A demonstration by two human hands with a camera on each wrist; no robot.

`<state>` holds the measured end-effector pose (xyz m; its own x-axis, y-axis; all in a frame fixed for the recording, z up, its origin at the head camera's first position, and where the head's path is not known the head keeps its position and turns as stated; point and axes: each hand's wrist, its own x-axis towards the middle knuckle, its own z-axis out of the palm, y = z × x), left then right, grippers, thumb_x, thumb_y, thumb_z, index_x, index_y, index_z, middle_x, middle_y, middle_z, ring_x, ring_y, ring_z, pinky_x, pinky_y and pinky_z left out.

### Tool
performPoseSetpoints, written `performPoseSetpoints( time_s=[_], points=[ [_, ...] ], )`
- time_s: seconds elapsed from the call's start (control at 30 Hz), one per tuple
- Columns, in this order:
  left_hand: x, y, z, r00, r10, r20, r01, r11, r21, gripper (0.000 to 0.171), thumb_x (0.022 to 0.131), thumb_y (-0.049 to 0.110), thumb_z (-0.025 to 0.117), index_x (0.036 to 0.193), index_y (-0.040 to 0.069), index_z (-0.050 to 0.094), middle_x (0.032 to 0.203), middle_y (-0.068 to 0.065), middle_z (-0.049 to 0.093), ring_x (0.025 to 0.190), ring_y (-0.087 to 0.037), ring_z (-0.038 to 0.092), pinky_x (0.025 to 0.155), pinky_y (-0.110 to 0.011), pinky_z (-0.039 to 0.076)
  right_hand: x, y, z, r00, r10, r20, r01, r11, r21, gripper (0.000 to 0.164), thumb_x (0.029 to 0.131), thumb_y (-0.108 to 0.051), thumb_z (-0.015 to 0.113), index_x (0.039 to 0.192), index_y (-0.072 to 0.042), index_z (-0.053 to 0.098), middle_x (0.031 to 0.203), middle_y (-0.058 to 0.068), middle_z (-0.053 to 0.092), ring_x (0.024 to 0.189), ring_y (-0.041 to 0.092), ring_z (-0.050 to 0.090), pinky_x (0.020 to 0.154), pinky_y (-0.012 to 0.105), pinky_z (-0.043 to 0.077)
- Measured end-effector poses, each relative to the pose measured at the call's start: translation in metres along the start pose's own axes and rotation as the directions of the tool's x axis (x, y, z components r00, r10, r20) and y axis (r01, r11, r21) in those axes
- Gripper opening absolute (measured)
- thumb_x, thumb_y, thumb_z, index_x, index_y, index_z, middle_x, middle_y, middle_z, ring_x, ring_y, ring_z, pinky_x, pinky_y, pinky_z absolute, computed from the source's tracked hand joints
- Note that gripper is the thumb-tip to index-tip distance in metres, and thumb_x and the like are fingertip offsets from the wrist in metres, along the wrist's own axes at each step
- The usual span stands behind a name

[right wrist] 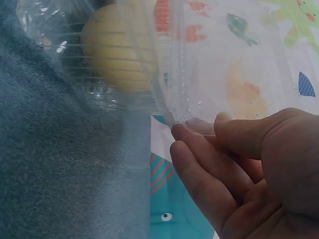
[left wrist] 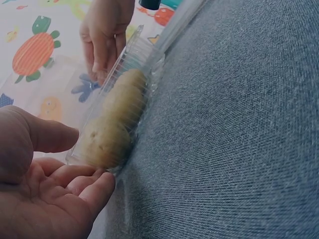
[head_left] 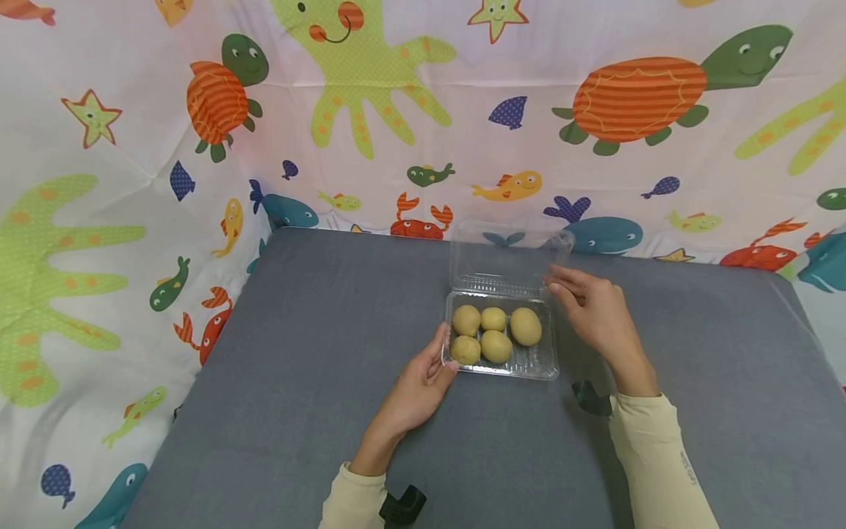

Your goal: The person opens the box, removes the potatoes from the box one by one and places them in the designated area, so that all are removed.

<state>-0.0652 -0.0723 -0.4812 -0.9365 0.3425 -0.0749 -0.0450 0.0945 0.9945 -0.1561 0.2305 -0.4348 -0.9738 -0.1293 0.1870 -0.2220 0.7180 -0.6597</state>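
Observation:
A clear plastic clamshell box (head_left: 543,364) lies on the grey table with several yellowish potatoes (head_left: 496,346) in its base. Its hinged clear lid (head_left: 485,264) stands raised at the back. At the base's left front corner, my left hand (head_left: 413,389) grips the edge, thumb on the near side and fingers along the left wall. My right hand (head_left: 598,316) is at the lid's right side; in the right wrist view its thumb and fingers (right wrist: 199,184) pinch the lid's edge. The lid is see-through, so its exact outline is faint.
Grey cloth (head_left: 317,367) covers the table around the box. A fabric backdrop printed with sea animals (head_left: 396,110) hangs behind the table and along its left side. Each wrist carries a dark strap-on device, such as the left one (head_left: 403,507).

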Motion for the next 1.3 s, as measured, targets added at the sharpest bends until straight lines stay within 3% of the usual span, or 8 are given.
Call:
performPoseSetpoints(
  time_s=[0.13, 0.23, 0.67, 0.8, 0.87, 0.97, 1.07, 1.3],
  points=[
    [0.000, 0.001, 0.000, 1.000, 0.001, 0.011, -0.001, 1.000, 0.004, 0.070, 0.111, 0.007, 0.054, 0.169, 0.005, 0.013, 0.175, -0.012, 0.013, 0.160, -0.022, 0.018, 0.124, -0.039, 0.030, 0.002, 0.005, 0.002, 1.000, 0.001, 0.015, -0.001, 1.000, 0.002, 0.041, 0.109, -0.022, 0.063, 0.145, -0.002, 0.063, 0.123, 0.013, 0.077, 0.106, 0.035, 0.076, 0.065, 0.033, 0.059],
    [0.001, 0.002, -0.001, 1.000, -0.001, 0.015, 0.001, 1.000, 0.007, 0.070, 0.111, 0.007, 0.053, 0.169, 0.004, 0.013, 0.175, -0.012, 0.014, 0.160, -0.022, 0.018, 0.124, -0.040, 0.030, 0.003, 0.008, 0.003, 0.999, 0.009, 0.033, -0.009, 1.000, -0.002, 0.043, 0.109, -0.023, 0.064, 0.146, -0.002, 0.063, 0.123, 0.012, 0.077, 0.104, 0.034, 0.077, 0.060, 0.024, 0.048],
    [0.002, 0.000, -0.001, 1.000, -0.002, 0.012, 0.002, 1.000, 0.002, 0.070, 0.112, 0.008, 0.054, 0.169, 0.005, 0.014, 0.176, -0.010, 0.014, 0.160, -0.021, 0.018, 0.125, -0.040, 0.029, 0.006, 0.012, 0.006, 0.993, 0.063, 0.104, -0.061, 0.998, -0.029, 0.049, 0.110, -0.026, 0.063, 0.151, 0.001, 0.057, 0.134, 0.011, 0.071, 0.110, 0.034, 0.074, 0.071, 0.032, 0.053],
    [0.003, 0.000, -0.001, 1.000, -0.007, 0.017, 0.006, 1.000, 0.013, 0.070, 0.112, 0.009, 0.053, 0.169, 0.006, 0.013, 0.176, -0.009, 0.013, 0.160, -0.021, 0.017, 0.125, -0.041, 0.029, 0.008, 0.011, 0.005, 0.985, 0.082, 0.154, -0.081, 0.997, -0.014, 0.052, 0.110, -0.027, 0.062, 0.154, 0.000, 0.052, 0.142, 0.014, 0.065, 0.111, 0.035, 0.074, 0.063, 0.030, 0.049],
    [0.004, 0.000, -0.001, 1.000, -0.003, 0.020, 0.002, 1.000, 0.021, 0.070, 0.112, 0.009, 0.053, 0.169, 0.006, 0.013, 0.176, -0.009, 0.013, 0.160, -0.021, 0.017, 0.125, -0.041, 0.029, 0.008, 0.011, 0.005, 0.984, 0.079, 0.162, -0.078, 0.997, -0.008, 0.056, 0.110, -0.026, 0.061, 0.156, 0.002, 0.048, 0.141, 0.015, 0.065, 0.109, 0.035, 0.075, 0.064, 0.033, 0.054],
    [0.005, 0.001, 0.000, 1.000, 0.001, 0.025, -0.002, 1.000, 0.026, 0.070, 0.112, 0.010, 0.053, 0.169, 0.007, 0.013, 0.176, -0.009, 0.014, 0.160, -0.021, 0.018, 0.125, -0.041, 0.030, 0.008, 0.012, 0.004, 0.986, 0.068, 0.155, -0.068, 0.998, -0.002, 0.059, 0.110, -0.025, 0.061, 0.157, 0.006, 0.043, 0.140, 0.017, 0.065, 0.110, 0.036, 0.074, 0.079, 0.046, 0.064],
    [0.005, 0.002, 0.000, 1.000, 0.006, 0.029, -0.006, 1.000, 0.019, 0.069, 0.112, 0.009, 0.052, 0.169, 0.007, 0.013, 0.176, -0.010, 0.013, 0.160, -0.021, 0.018, 0.125, -0.041, 0.030, 0.008, 0.012, 0.004, 0.985, 0.070, 0.158, -0.072, 0.997, 0.002, 0.061, 0.111, -0.025, 0.061, 0.158, 0.007, 0.041, 0.140, 0.018, 0.065, 0.114, 0.036, 0.072, 0.098, 0.060, 0.057],
    [0.002, 0.001, -0.001, 1.000, -0.004, 0.020, 0.003, 1.000, 0.031, 0.070, 0.112, 0.008, 0.052, 0.169, 0.006, 0.012, 0.176, -0.010, 0.013, 0.159, -0.022, 0.018, 0.124, -0.039, 0.031, 0.010, 0.012, 0.006, 0.978, 0.081, 0.190, -0.083, 0.997, 0.002, 0.063, 0.111, -0.028, 0.061, 0.158, 0.008, 0.039, 0.141, 0.019, 0.063, 0.118, 0.039, 0.069, 0.107, 0.065, 0.048]
  ],
)
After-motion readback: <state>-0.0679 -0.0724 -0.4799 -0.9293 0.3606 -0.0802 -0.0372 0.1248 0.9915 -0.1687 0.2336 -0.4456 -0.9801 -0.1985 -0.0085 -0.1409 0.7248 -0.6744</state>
